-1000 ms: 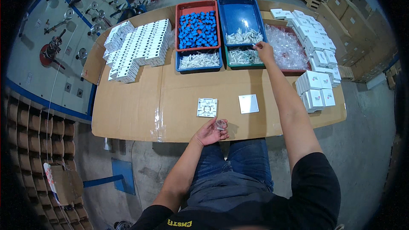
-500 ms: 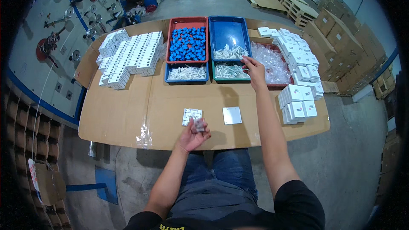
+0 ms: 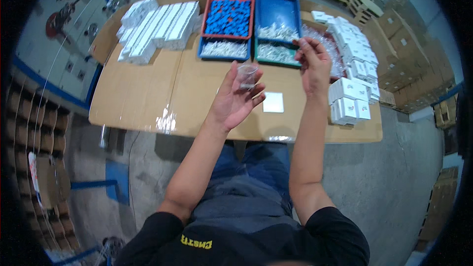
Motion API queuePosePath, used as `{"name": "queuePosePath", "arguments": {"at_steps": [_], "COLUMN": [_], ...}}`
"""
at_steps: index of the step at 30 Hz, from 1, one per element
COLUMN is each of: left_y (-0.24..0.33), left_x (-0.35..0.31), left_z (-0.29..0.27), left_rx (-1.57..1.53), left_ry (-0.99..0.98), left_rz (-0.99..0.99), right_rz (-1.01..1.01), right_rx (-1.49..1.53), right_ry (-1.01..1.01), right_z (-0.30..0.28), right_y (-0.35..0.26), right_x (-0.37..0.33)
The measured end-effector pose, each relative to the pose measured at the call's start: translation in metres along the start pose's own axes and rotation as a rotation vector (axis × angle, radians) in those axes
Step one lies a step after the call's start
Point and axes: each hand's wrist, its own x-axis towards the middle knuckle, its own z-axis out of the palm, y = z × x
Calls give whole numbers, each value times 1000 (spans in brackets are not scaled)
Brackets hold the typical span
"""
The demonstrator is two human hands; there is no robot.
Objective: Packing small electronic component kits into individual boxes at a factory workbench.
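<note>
My left hand (image 3: 231,103) is closed around a small clear plastic cup (image 3: 247,76), raised above the middle of the table. What the cup contains is too blurred to make out. My right hand (image 3: 315,66) is at the right end of a green tray (image 3: 277,62) of small whitish pieces, thumb and fingertips pinched together. Whatever sits in that pinch is too small to name. A white square plate (image 3: 273,102) lies on the cardboard between my forearms.
A red tray (image 3: 208,17) contains blue pieces; a small blue tray (image 3: 224,58) and a larger blue tray (image 3: 277,10) contain whitish pieces. White boxes (image 3: 175,27) are stacked at left, more white boxes (image 3: 350,103) at right. Clear plastic items (image 3: 337,61) lie beside my right hand.
My left hand has moved away from me and to the right with the cup. My right hand has drawn back from the larger blue tray to the green one. The view has tilted.
</note>
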Motion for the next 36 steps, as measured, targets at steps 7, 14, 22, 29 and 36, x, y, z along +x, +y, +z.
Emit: {"name": "queuePosePath", "arguments": {"at_steps": [7,14,22,29,36], "left_y": [-2,-5,-5,-3,-2], "left_x": [-16,-21,-21,-22,-21], "left_z": [14,24,23,21,14], "left_rx": [-111,36,143,140,145], "left_ry": [8,100,178,210,218], "left_rz": [-52,-38,0,7,10], "right_rz": [-68,-113,-191,-7,-41], "right_rx": [-253,-633,-928,-936,-971], "right_ry": [-244,-477,-872,-933,-972], "right_z": [46,64,74,79,80], "right_y": [-30,-37,-49,-44,-41], "right_x": [-48,-49,-23,-21,-23]}}
